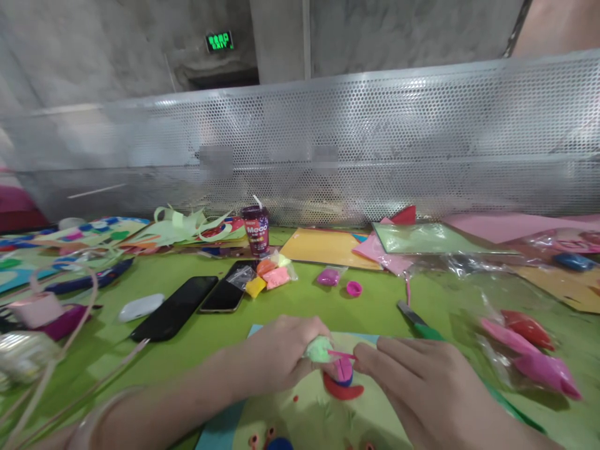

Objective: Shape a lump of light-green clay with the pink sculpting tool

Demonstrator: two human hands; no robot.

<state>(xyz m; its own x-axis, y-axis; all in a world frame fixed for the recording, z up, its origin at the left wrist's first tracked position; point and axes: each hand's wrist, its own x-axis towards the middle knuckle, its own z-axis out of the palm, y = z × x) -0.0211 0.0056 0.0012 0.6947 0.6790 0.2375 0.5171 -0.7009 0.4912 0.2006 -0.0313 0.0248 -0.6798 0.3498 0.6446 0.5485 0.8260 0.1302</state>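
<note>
Diffuse, moderate light is spread over the green counter (290, 306); soft shadows are cast beside the plastic packets (546, 370), on which small highlights are caught. Pale glare is returned by the perforated panel (398, 137) — two patches of it smudged. Green light is emitted by the exit sign (219, 41). Outer areas are stretched and softened — wide-angle distortion.

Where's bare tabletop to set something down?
Bare: the green tabletop between the clay packets and the left hand; between the plugged-in phone and the left forearm; and, smaller, between the pink ring and the green-handled blade. Crowded: back edge around the Meco cup; right side around bagged clay.
</note>
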